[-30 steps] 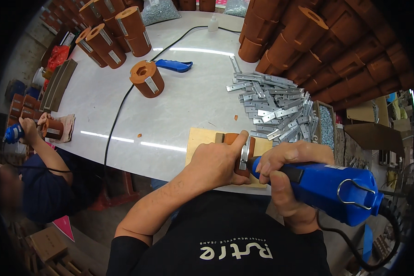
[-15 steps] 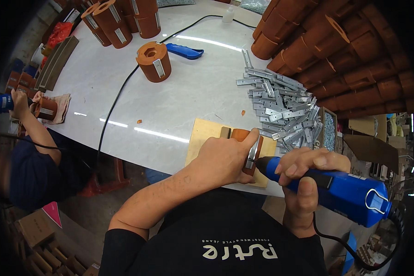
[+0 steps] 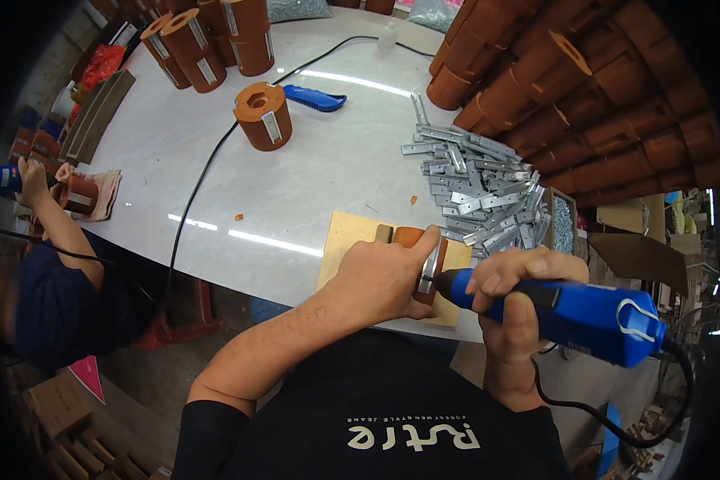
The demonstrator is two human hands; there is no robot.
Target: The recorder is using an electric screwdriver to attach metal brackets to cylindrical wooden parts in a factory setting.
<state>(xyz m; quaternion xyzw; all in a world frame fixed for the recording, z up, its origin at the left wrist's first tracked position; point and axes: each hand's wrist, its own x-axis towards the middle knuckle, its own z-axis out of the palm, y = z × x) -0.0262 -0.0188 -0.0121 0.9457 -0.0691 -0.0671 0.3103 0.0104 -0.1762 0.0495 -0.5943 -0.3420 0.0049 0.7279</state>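
Colours noted: we log the power tool (image 3: 592,314) as blue, black at the nose; the cylinder (image 3: 408,237) on the pale-yellow board (image 3: 338,252), reddish-brown; its strip (image 3: 431,270), silver. We record the tabletop (image 3: 336,172) as whitish-grey, faintly marbled; the shirt (image 3: 352,380), black with white lettering.

On the pale table (image 3: 296,180), metal strips (image 3: 488,188) are heaped right of centre; brown cylinders (image 3: 184,50) are stacked upper left.
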